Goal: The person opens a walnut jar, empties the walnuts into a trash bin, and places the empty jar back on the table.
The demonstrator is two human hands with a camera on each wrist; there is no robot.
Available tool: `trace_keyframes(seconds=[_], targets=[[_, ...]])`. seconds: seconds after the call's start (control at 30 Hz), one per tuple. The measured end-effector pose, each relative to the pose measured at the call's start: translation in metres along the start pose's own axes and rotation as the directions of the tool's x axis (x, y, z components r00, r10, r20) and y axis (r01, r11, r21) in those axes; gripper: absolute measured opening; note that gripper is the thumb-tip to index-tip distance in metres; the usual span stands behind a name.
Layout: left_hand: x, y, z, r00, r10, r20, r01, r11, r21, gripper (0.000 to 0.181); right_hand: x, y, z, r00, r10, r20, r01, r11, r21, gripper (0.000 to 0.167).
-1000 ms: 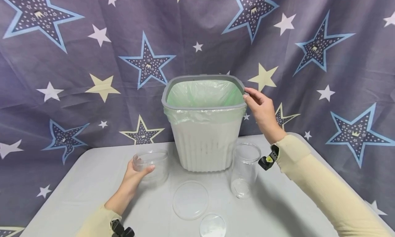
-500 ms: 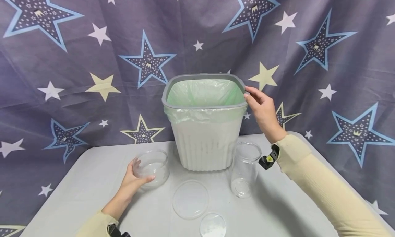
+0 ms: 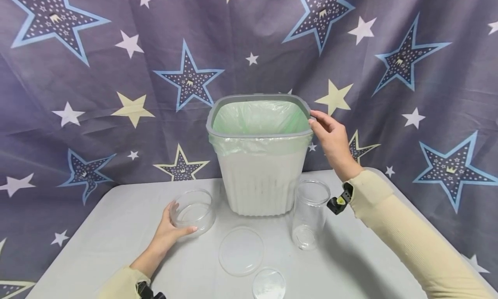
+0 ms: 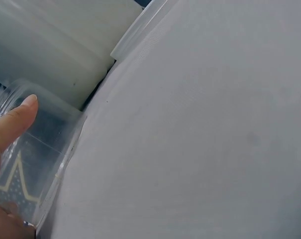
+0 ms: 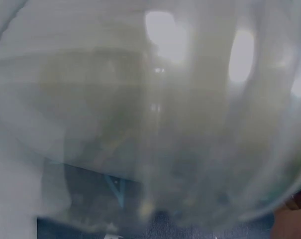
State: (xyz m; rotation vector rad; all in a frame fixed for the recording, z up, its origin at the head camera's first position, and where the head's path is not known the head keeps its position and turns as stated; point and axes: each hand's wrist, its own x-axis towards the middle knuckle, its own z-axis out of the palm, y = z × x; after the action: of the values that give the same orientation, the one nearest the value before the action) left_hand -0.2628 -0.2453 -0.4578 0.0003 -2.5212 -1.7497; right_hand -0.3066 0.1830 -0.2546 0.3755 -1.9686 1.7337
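Observation:
In the head view my left hand (image 3: 167,232) grips a low, round, clear plastic container (image 3: 198,212) at the left of the table, thumb on its near side and fingers at its far left. Its top tips slightly toward me, and nothing shows inside. The left wrist view has the thumb (image 4: 16,122) against the clear wall. My right hand (image 3: 334,143) pinches the right side of the grey rim (image 3: 260,136) of a white trash bin (image 3: 258,178). A pale green bag lines the bin. In the right wrist view a clear jar (image 5: 190,124) blocks most of that hand.
That tall clear jar (image 3: 309,217) stands upright right of the bin, under my right forearm. A large clear round lid (image 3: 241,251) and a smaller one (image 3: 268,284) lie flat at the front of the pale table (image 3: 338,268). A star-patterned curtain (image 3: 249,35) hangs behind.
My left hand has lowered a little, and the clear container has tipped so more of its opening faces me. The right hand stays at the bin's rim.

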Motion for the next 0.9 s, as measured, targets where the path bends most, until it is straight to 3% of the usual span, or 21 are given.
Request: trace_keyframes(seconds=[0.33,0.5,0.63,0.77,0.9], targets=[[0.0,-0.001,-0.004,0.999,-0.024,0.026,0.023,0.998,0.062,0.123,0.003,0.0,0.002,0.999,0.013,0.03,-0.013,1.0,-0.026,0.047],[-0.002,0.002,-0.014,0.993,-0.045,0.105,0.033,0.993,0.113,0.125,0.004,-0.001,0.002,0.997,0.022,0.073,-0.019,0.998,-0.052,0.048],[-0.001,0.008,-0.028,0.975,-0.082,0.207,0.048,0.985,0.165,0.123,0.007,-0.004,-0.001,0.996,0.027,0.089,-0.02,0.997,-0.073,0.049],[0.001,0.017,-0.047,0.954,-0.073,0.292,-0.007,0.964,0.266,0.116,0.011,-0.006,-0.007,0.993,0.051,0.111,-0.037,0.991,-0.129,0.053],[0.001,0.029,-0.072,0.944,-0.024,0.33,-0.126,0.896,0.425,0.107,0.012,-0.007,-0.016,0.989,0.037,0.142,-0.008,0.98,-0.201,0.055]])
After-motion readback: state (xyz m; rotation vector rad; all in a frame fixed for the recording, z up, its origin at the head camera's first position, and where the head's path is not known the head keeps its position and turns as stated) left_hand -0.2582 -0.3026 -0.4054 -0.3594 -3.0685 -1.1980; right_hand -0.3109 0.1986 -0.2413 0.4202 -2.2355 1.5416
